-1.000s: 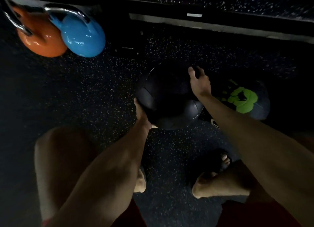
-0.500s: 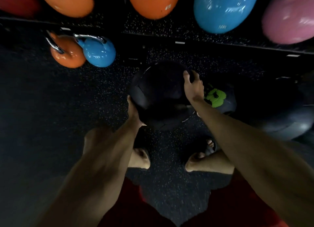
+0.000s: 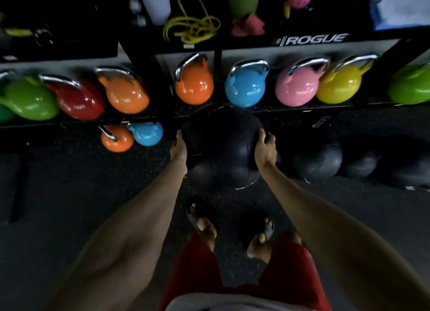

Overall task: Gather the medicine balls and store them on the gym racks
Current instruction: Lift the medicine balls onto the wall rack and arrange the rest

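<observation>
Left hand (image 3: 178, 149) and right hand (image 3: 264, 151) hold a black ball (image 3: 221, 145) before the rack (image 3: 256, 49); other balls (image 3: 318, 162) lie right of it.

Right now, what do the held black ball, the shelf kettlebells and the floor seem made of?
Medicine ball: probably leather or vinyl, matte, with visible panel seams.
Blue kettlebell on the shelf and its neighbours: likely painted metal, glossy highlights, shiny chrome-like handles.
Floor: apparently rubber matting, dark with pale speckles.
</observation>
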